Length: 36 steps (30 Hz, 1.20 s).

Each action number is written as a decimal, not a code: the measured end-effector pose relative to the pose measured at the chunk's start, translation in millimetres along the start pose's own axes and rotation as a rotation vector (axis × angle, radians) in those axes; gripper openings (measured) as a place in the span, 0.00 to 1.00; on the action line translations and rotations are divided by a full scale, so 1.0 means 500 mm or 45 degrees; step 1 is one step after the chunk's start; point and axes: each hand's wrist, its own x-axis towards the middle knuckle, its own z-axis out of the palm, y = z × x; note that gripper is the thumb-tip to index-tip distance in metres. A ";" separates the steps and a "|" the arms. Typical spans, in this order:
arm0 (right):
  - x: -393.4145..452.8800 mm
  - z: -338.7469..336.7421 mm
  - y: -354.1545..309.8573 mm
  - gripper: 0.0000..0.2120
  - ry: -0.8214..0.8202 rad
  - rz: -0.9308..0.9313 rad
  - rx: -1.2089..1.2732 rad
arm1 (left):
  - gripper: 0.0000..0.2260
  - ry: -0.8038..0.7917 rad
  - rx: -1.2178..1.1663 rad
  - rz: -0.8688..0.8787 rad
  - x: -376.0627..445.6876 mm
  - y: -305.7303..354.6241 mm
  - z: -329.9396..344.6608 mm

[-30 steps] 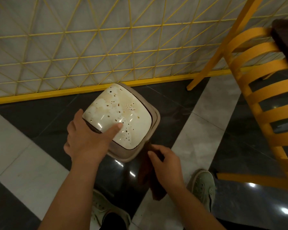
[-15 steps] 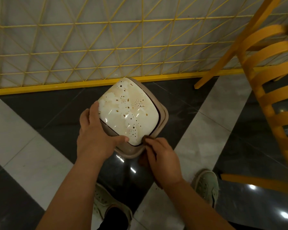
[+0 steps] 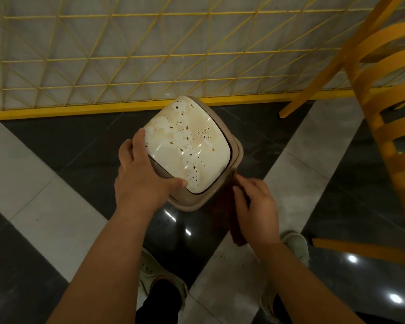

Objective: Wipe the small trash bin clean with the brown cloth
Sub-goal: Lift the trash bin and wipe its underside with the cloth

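The small trash bin (image 3: 187, 146) stands on the floor, its cream lid spotted with brown stains above a beige body. My left hand (image 3: 143, 181) grips the lid's near-left edge, thumb lying along the front rim. My right hand (image 3: 255, 206) holds the brown cloth (image 3: 222, 206) against the bin's right side, just below the lid's corner. The cloth hangs down past my wrist, and its lower part is dark against the floor.
A yellow wire grid fence (image 3: 150, 66) with a yellow base bar runs behind the bin. A yellow slatted chair (image 3: 388, 127) stands close on the right. The floor has glossy black and pale tiles. My two pale shoes (image 3: 295, 246) are below the bin.
My right hand with the cloth has moved from the bin's near front side round to its right side. My left hand shifted from flat on the lid to gripping its left edge.
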 end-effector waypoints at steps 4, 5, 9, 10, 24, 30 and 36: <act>0.044 0.008 -0.025 0.22 -0.141 -0.051 -0.260 | 0.58 0.005 -0.007 -0.006 -0.002 -0.002 0.002; 0.039 0.013 -0.030 0.23 -0.211 -0.054 -0.315 | 0.58 0.007 -0.007 -0.005 -0.003 -0.001 0.001; -0.004 0.025 -0.032 0.25 -0.511 -0.316 -0.409 | 0.57 0.011 0.018 -0.006 -0.004 0.003 -0.003; 0.007 0.016 -0.022 0.25 -0.531 -0.388 -0.435 | 0.57 0.007 0.025 -0.003 -0.004 0.004 -0.003; 0.049 -0.015 0.021 0.24 -0.347 -0.363 -0.541 | 0.58 -0.013 0.054 -0.015 -0.002 0.006 -0.002; 0.004 0.003 0.005 0.22 -0.392 -0.378 -0.344 | 0.60 -0.080 0.046 0.005 0.007 0.003 -0.009; 0.067 -0.021 0.042 0.19 -0.005 0.081 -0.185 | 0.62 -0.091 0.203 0.148 0.003 0.004 -0.014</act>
